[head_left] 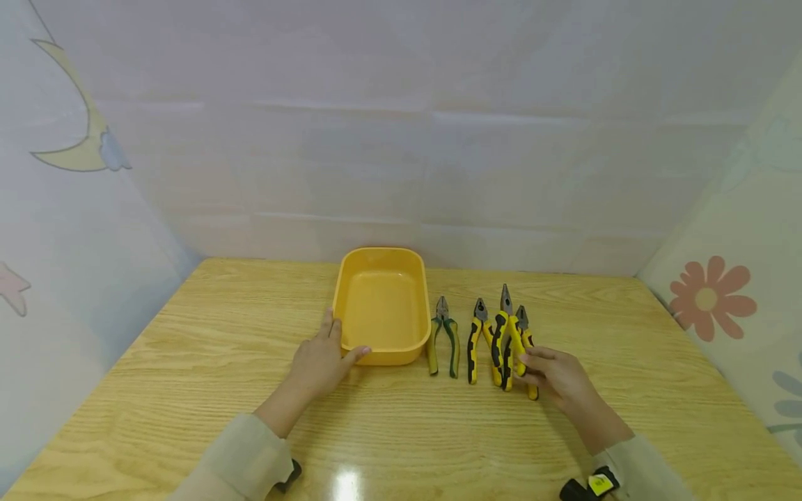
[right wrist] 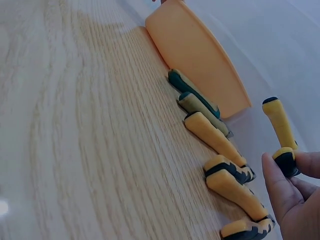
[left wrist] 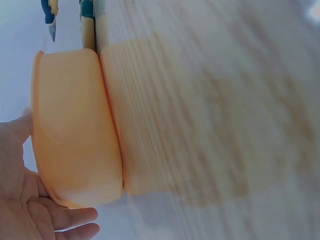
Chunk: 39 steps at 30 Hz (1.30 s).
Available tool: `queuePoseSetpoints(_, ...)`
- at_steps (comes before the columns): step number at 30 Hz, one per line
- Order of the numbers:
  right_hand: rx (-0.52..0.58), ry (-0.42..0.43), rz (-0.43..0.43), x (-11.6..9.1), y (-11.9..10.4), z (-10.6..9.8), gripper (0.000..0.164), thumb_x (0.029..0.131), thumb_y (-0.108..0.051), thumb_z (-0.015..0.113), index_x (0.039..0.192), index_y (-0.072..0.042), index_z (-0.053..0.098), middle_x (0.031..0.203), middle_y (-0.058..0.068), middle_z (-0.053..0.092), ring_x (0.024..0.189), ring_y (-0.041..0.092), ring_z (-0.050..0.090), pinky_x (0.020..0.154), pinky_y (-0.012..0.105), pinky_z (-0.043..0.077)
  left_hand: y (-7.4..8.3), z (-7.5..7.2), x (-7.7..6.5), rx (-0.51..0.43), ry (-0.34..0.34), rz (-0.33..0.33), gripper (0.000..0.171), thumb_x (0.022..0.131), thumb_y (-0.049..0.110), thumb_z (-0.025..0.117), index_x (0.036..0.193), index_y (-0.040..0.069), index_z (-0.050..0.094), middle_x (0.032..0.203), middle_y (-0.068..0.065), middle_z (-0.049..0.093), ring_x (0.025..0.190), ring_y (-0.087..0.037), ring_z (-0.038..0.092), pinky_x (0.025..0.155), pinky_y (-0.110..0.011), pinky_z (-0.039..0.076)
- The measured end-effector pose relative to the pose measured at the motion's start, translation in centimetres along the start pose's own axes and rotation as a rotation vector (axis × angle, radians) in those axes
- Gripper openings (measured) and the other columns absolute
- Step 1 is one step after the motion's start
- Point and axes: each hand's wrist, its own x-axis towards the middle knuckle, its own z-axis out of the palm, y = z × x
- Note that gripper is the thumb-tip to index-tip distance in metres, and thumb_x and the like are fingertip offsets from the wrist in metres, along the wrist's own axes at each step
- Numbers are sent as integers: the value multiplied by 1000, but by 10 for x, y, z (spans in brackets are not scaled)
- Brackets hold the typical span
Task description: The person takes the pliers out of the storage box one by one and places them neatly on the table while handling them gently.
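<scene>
My left hand [head_left: 318, 363] rests on the near left corner of a yellow plastic tub [head_left: 382, 358], thumb along the front rim, fairly straight fingers at the left side. In the left wrist view, the fingers [left wrist: 75, 217] reach past the tub's side. With thumb and fingers, my right hand [head_left: 560, 379] pinches one handle of long-nose pliers [head_left: 506, 300]. Their yellow-and-black handles are spread; the right wrist view shows them raised off the table. Beneath and beside that hand lie other yellow-and-black pliers [head_left: 523, 317], partly hidden.
Right of the tub lie green-handled pliers [head_left: 443, 309], then another yellow-and-black pair [head_left: 480, 310], both with handles toward me. They stand in a row on a wood-grain table [head_left: 407, 431]. A pale wall covering [head_left: 401, 174] rises close behind the tub.
</scene>
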Motion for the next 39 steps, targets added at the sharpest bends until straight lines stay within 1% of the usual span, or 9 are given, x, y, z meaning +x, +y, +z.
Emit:
queuePoseSetpoints(7,-12,24,21,-4,1,-6,54,84,-1,52,122,23,23,87,5,50,71,9,53,72,24,47,0,0,0,-1,-7,-5,81,83,57,37,131,-8,27,140,-22,12,89,-36,53,78,-48,39)
queuePoseSetpoints(10,-2,26,25,-4,3,-9,53,83,-1,54,121,23,25,85,6,52,71,12,56,72,25,47,-1,0,0,-1,-8,0,81,84,57,36,131,-8,27,140,-22,12,82,-33,55,77,-47,39)
queuePoseSetpoints(14,29,22,14,-3,4,-15,44,82,-1,55,113,23,37,81,8,56,71,16,59,71,27,48,-2,1,1,6,-6,6,82,83,58,35,131,-8,27,140,-22,12,73,-28,55,76,-46,40)
queuePoseSetpoints(18,54,33,9,-3,5,-21,41,81,-2,58,110,22,42,80,7,57,71,16,60,71,28,48,-3,2,1,10,-7,10,84,82,61,32,131,-8,27,140,-22,11,73,-28,55,77,-46,41)
queuePoseSetpoints(21,65,45,24,-3,7,-26,35,80,-2,60,107,17,48,80,5,58,72,15,59,71,28,48,-3,2,2,16,-6,13,85,82,61,33,130,-9,28,139,-22,12,72,-27,55,74,-45,41)
queuePoseSetpoints(25,101,51,47,-4,9,-34,11,80,-1,59,90,1,61,79,5,58,71,15,60,71,28,48,-2,1,2,21,-8,7,83,83,59,35,130,-9,28,139,-22,12,74,-28,55,74,-45,42)
queuePoseSetpoints(27,127,54,54,-4,11,-38,6,79,0,60,83,-3,62,79,6,57,71,16,60,72,29,47,-2,1,2,26,-12,4,83,83,59,35,130,-9,27,139,-22,12,74,-28,55,75,-45,41)
queuePoseSetpoints(30,142,61,60,-4,13,-44,5,77,0,63,80,-4,63,78,6,56,71,16,59,73,30,47,-2,1,2,26,-16,0,83,83,59,35,131,-9,27,140,-22,11,74,-28,55,75,-45,41)
queuePoseSetpoints(39,110,95,84,-4,15,-56,7,73,-1,67,77,-5,62,76,8,56,68,17,60,71,31,48,-3,3,3,54,0,20,83,83,59,34,130,-9,29,138,-24,14,55,-18,48,63,-38,43)
